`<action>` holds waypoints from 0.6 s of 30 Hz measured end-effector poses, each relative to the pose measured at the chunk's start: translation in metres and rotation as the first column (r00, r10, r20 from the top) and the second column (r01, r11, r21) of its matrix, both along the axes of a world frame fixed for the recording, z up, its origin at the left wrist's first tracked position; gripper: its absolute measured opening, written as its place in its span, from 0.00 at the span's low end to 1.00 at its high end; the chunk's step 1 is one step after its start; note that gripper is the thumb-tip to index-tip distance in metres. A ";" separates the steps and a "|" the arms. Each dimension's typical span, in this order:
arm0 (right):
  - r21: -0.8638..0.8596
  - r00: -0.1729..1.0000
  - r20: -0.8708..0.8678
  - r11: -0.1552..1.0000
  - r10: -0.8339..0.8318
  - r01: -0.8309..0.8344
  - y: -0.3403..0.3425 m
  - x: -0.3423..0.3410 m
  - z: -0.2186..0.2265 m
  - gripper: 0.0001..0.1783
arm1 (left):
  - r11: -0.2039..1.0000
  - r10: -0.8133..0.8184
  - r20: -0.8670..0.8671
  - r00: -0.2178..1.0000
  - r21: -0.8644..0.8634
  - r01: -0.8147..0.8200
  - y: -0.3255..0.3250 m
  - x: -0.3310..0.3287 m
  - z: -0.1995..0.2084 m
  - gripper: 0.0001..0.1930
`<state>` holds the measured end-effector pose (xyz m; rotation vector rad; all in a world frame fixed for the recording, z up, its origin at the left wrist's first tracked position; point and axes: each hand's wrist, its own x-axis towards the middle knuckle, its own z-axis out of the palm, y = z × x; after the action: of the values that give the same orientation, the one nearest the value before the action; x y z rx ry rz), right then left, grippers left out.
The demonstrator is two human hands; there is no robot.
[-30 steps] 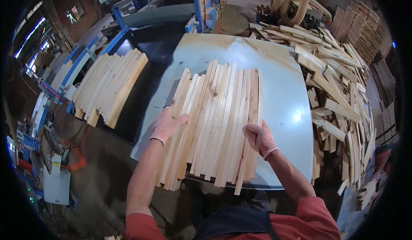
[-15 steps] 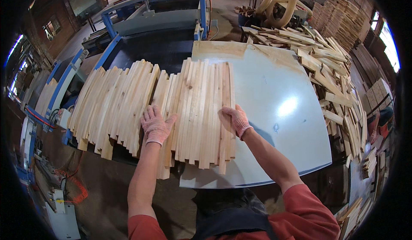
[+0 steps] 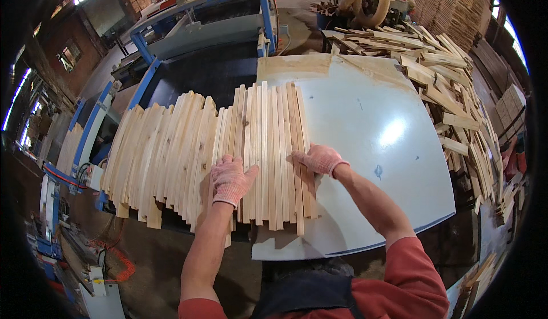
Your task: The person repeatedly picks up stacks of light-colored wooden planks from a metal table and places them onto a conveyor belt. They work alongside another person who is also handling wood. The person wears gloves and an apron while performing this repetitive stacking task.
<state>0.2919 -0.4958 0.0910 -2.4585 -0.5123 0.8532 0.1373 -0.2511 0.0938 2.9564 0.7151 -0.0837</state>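
A row of long, narrow wooden strips lies side by side, ends uneven, spanning from the dark belt of a machine onto a pale smooth tabletop. My left hand, in a pinkish knit glove, rests palm down on the middle of the row with its fingers stretched out. At the row's right edge is my right hand, gloved alike. Its thumb reaches over the top of the outermost strips, and its other fingers bend down against their side, partly hidden.
Behind the strips stands a blue-framed machine with a dark belt. Loose wooden offcuts are heaped along the table's right side. Thick beige hoses and stacked boards are farther back. An orange coiled hose hangs at lower left.
The gap between the left and right groups of strips has closed as the right group has shifted left against the others. My left hand lies farther right on the row. The view has shifted slightly.
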 end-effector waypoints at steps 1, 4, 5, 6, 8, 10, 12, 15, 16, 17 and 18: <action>0.040 0.999 0.009 0.998 -0.042 0.042 -0.004 -0.001 -0.002 0.47 | 1.000 -0.019 -0.033 0.999 0.009 0.019 -0.002 0.009 0.004 0.32; 0.138 0.992 0.007 0.983 -0.122 0.120 -0.001 0.001 -0.025 0.50 | 0.999 -0.002 -0.129 0.992 0.033 0.007 -0.005 0.026 0.004 0.32; 0.112 0.991 0.017 0.985 -0.132 0.129 -0.002 0.002 -0.031 0.50 | 0.999 0.034 -0.145 0.989 0.038 -0.029 -0.009 0.032 0.002 0.32; 0.087 0.989 0.027 0.986 -0.142 0.139 -0.001 0.003 -0.037 0.51 | 0.997 0.070 -0.161 0.985 0.043 -0.064 -0.011 0.037 0.001 0.32; 0.082 0.989 0.012 0.986 -0.148 0.146 -0.001 -0.005 -0.033 0.53 | 0.998 0.062 -0.102 0.993 0.000 -0.062 -0.007 0.027 -0.008 0.31; 0.104 0.987 -0.009 0.982 -0.159 0.159 -0.015 -0.006 -0.027 0.54 | 0.999 0.014 -0.073 0.997 -0.051 -0.017 -0.018 0.022 -0.014 0.30; 0.104 0.981 0.039 0.977 -0.190 0.185 -0.047 0.001 -0.041 0.55 | 0.992 -0.079 -0.063 0.995 -0.103 0.072 -0.051 0.023 -0.005 0.29; 0.092 0.976 0.026 0.972 -0.217 0.214 -0.082 -0.003 -0.037 0.54 | 0.952 -0.092 0.107 0.990 -0.282 0.119 -0.074 0.005 -0.023 0.27; 0.091 0.971 0.031 0.968 -0.237 0.234 -0.098 -0.006 -0.029 0.54 | 0.939 -0.123 0.114 0.986 -0.309 0.153 -0.086 0.003 -0.022 0.25; 0.094 0.966 0.034 0.963 -0.255 0.251 -0.111 -0.007 -0.026 0.53 | 0.906 -0.169 0.162 0.972 -0.362 0.218 -0.090 0.001 -0.024 0.26; 0.131 0.964 -0.026 0.955 -0.263 0.264 -0.126 -0.003 -0.033 0.52 | 0.867 -0.212 0.212 0.954 -0.410 0.284 -0.092 -0.001 -0.025 0.26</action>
<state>0.2886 -0.6218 0.0581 -2.3318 -0.2216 0.6955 0.1361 -0.3433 0.0688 2.5628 0.2434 -0.0197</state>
